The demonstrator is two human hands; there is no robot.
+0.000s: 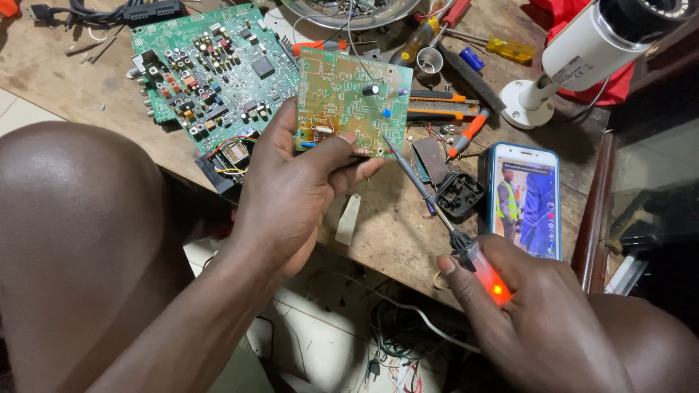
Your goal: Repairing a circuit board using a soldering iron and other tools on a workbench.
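Left hand (291, 193) pinching small green circuit board (353, 110) by its lower edge above wooden workbench (393, 225), right hand (531, 320) gripping glowing orange soldering iron (444, 218), tip touching board's lower right edge, smartphone (526, 199) lying just beside.

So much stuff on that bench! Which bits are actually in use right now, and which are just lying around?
In use:
- small green circuit board, held up in the left hand
- soldering iron with a glowing orange handle, in the right hand, its tip at the board's lower edge

Lying about:
- larger green circuit board
- phone, screen lit
- white camera
- yellow-handled screwdriver
- utility knife
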